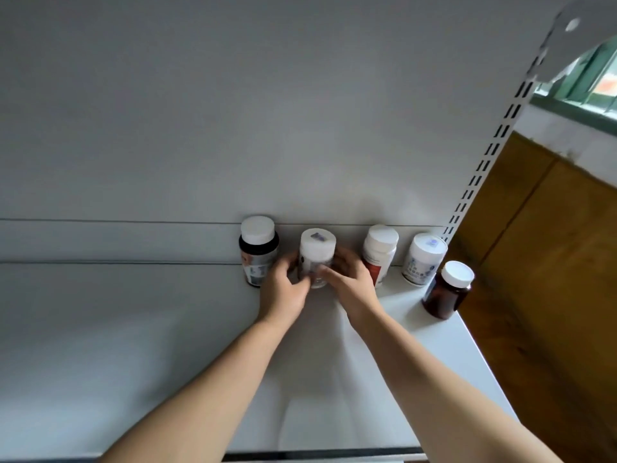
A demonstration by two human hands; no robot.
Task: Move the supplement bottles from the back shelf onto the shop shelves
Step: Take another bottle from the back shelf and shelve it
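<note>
While L hand, R hand grip 1 bottle, 4 others alongside.

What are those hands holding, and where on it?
The left hand and right hand grip the clear white-capped bottle by its body, on opposite sides.

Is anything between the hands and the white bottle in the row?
Nothing visible: the left hand and right hand both grip the white bottle. The dark bottle and the red-labelled bottle flank it, one on each side.

Bottle in left hand, right hand
</note>
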